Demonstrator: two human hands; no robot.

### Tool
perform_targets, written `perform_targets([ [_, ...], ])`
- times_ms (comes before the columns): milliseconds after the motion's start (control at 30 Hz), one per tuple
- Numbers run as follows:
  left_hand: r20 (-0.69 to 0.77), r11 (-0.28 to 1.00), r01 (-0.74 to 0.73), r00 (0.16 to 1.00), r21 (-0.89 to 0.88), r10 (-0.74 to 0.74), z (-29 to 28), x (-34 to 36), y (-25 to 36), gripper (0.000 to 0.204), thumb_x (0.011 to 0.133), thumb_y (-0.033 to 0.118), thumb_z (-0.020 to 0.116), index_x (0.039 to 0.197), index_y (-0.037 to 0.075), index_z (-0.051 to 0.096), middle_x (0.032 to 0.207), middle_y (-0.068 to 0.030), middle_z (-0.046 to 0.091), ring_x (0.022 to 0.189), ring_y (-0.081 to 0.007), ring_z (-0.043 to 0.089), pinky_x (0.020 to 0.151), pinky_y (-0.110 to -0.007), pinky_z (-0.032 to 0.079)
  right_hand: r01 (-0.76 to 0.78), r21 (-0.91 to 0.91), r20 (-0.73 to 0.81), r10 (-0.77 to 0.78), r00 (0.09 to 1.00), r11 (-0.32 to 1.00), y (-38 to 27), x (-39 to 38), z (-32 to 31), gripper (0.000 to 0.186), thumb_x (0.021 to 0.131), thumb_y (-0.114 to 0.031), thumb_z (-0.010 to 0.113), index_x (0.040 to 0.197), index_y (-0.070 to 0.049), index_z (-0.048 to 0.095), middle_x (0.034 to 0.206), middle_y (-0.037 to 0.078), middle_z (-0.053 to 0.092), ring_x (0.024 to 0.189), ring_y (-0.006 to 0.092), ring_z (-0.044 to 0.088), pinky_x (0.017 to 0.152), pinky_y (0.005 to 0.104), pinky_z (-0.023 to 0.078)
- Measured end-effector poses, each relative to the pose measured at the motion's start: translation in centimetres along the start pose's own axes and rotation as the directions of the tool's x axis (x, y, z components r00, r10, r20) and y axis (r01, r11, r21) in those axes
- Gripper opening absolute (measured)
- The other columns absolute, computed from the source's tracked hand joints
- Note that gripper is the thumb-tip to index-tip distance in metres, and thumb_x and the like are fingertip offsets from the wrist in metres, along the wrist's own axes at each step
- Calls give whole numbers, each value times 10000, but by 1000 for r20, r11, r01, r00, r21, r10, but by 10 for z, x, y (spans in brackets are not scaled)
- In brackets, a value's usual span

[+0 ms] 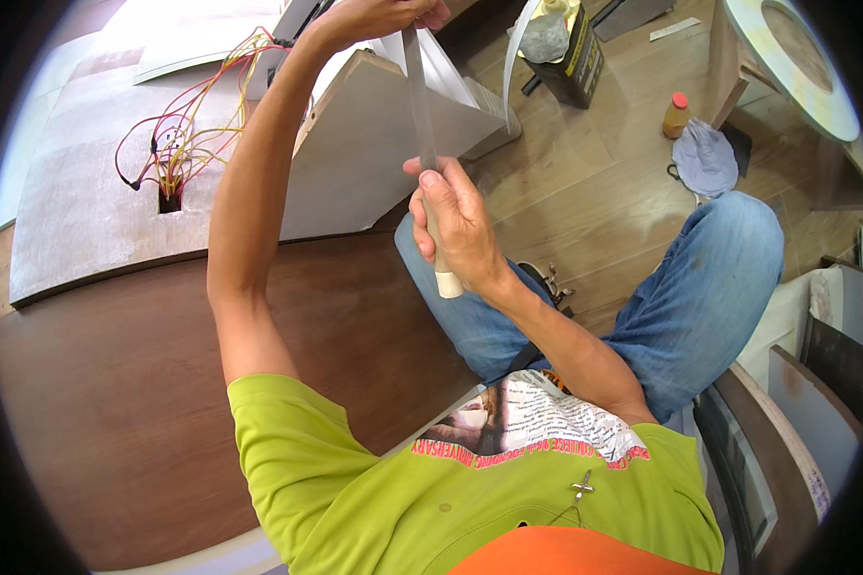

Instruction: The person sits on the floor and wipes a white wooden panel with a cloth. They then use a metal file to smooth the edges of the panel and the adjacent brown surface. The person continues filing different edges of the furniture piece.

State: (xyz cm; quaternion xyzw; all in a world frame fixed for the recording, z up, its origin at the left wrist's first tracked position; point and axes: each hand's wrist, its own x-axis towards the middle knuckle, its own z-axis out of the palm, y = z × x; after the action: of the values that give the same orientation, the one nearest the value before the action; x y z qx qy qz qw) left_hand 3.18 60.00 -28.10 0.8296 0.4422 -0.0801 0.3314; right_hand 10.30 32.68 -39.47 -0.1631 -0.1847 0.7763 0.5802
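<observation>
My right hand (455, 225) is closed around the pale handle of a long, flat metal file (418, 101). The handle's butt sticks out below my fist, and the grey blade points up and away from me. At the upper edge, my left hand (379, 19) is curled over the blade's far end; its fingers are partly cut off by the picture's edge. The blade crosses in front of a grey-white panel (355, 144) with a bare, rough edge. Whether the file touches that panel, I cannot tell.
Red and yellow wires (177, 158) come out of a square hole in a whitish board (86, 220) at left, on a brown wooden surface (211, 412). On the floor are a dark can (575, 72), a red-capped bottle (676, 120) and a grey cloth (707, 158). Panels (786, 431) stand at right.
</observation>
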Motion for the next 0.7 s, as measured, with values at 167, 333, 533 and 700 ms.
perform_targets([
  [167,10,995,36,999,-97,-36,0,2,0,345,1069,126,407,1342,-20,559,1069,-115,690,1005,-205,688,952,-331,570,-11,-4,-6,11,1000,1000,-1,2,1,345,1116,-328,418,1258,-29,513,748,-10,495,480,59,479,422,245,396],
  [333,11,994,64,998,-89,-64,-1,0,7,348,1064,111,395,1350,-5,555,1064,-113,693,1000,-203,694,933,-333,573,-5,14,12,4,1000,1000,0,5,-1,346,1117,-333,413,1252,-30,512,744,-12,492,476,59,474,424,239,398],
  [533,1,998,39,999,-51,-39,-1,0,2,350,1067,115,377,1344,1,557,1076,-115,700,981,-195,695,897,-331,578,-21,26,18,21,1000,999,-1,4,0,332,1122,-328,400,1239,-38,512,737,-13,485,471,58,470,420,230,395],
  [700,10,996,70,998,-49,-69,-1,0,1,355,1070,121,365,1340,-1,560,1059,-112,702,971,-192,696,893,-332,580,-40,28,35,39,999,999,-4,6,2,314,1124,-329,393,1204,-49,511,712,-11,472,467,57,460,412,234,393],
])
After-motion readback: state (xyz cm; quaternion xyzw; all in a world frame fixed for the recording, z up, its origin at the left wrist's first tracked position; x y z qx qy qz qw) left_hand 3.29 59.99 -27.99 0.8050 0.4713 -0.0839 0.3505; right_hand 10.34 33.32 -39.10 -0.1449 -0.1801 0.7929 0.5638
